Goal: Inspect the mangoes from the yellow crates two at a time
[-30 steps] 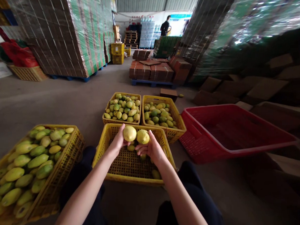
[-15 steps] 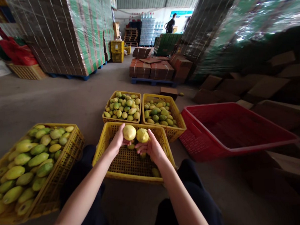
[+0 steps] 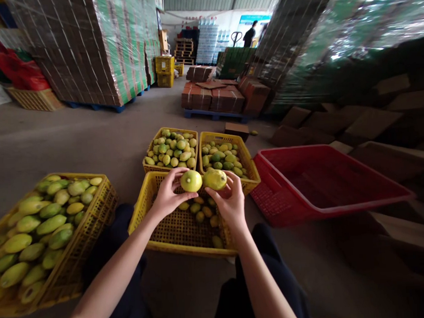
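My left hand [image 3: 171,191] is closed round a yellow lemon [image 3: 191,181], its rounded end facing me. Beside it, my right hand [image 3: 231,195] grips a second lemon [image 3: 215,179], yellow with a greenish tint and turned more sideways. Both fruits are held up close together over the near yellow crate [image 3: 166,246]. Several lemons [image 3: 200,211] lie inside that crate, mostly toward its back right, partly hidden behind my right hand.
Two yellow crates of lemons, a left one [image 3: 147,166] and a right one [image 3: 253,176], stand just beyond. A full crate [image 3: 79,272] is at my left, a red basket [image 3: 327,212] at right. Flattened cartons [image 3: 226,99] lie on a pallet; a person [image 3: 249,35] stands far back.
Both hands have turned the lemons, showing other sides of them. The right hand has shifted right and slightly up, with its fingers now round its fruit from the side.
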The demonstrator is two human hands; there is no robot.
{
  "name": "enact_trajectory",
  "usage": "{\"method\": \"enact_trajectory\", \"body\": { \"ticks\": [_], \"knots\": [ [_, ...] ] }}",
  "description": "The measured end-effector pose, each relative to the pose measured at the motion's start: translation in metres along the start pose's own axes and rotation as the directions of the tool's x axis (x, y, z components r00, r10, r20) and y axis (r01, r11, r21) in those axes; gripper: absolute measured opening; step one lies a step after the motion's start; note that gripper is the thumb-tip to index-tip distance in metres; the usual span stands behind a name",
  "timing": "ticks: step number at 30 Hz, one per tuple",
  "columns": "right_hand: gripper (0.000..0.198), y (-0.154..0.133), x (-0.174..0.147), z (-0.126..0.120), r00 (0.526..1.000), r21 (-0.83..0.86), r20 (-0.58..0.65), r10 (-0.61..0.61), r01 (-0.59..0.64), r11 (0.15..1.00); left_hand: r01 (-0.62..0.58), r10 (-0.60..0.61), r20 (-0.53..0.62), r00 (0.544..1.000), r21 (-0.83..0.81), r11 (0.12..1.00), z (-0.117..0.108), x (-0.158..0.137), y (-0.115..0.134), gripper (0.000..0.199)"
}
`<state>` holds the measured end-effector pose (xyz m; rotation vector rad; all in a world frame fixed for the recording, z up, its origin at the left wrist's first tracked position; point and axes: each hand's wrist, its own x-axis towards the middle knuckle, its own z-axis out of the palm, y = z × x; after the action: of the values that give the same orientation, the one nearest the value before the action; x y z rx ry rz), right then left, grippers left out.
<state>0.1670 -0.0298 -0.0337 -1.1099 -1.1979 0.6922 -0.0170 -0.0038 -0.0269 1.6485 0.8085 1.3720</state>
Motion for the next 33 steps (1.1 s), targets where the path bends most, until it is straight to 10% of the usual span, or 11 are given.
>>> {"method": "enact_trajectory", "body": {
  "ticks": [4,8,14,21,33],
  "knots": [
    [0.051,-0.009,-0.001,-0.011,0.986,-0.227,0.076,-0.148,0.162,0.96,-0.32,0.269,0.185,0.945,0.365,0.874,-0.006,-0.006,0.015,0.051],
    [0.047,-0.012,0.0,-0.017,0.974,-0.275,0.157,-0.161,0.2,0.94,-0.352,0.269,0.255,0.929,0.379,0.856,-0.014,-0.009,0.017,0.052],
    [0.063,-0.008,0.004,-0.021,0.967,-0.065,0.256,-0.002,0.019,0.998,-0.06,0.076,0.186,0.98,-0.088,0.994,-0.021,-0.004,0.003,0.059],
    [0.068,-0.016,0.001,-0.018,0.889,0.139,0.422,0.176,-0.256,0.957,0.297,-0.357,-0.008,0.934,-0.539,0.788,-0.025,0.004,-0.001,0.041],
    [0.051,-0.003,-0.004,0.002,0.861,0.25,0.34,0.378,-0.47,0.846,0.491,-0.581,-0.072,0.811,-0.456,0.742,-0.001,-0.003,-0.006,0.05]
  ]
}}
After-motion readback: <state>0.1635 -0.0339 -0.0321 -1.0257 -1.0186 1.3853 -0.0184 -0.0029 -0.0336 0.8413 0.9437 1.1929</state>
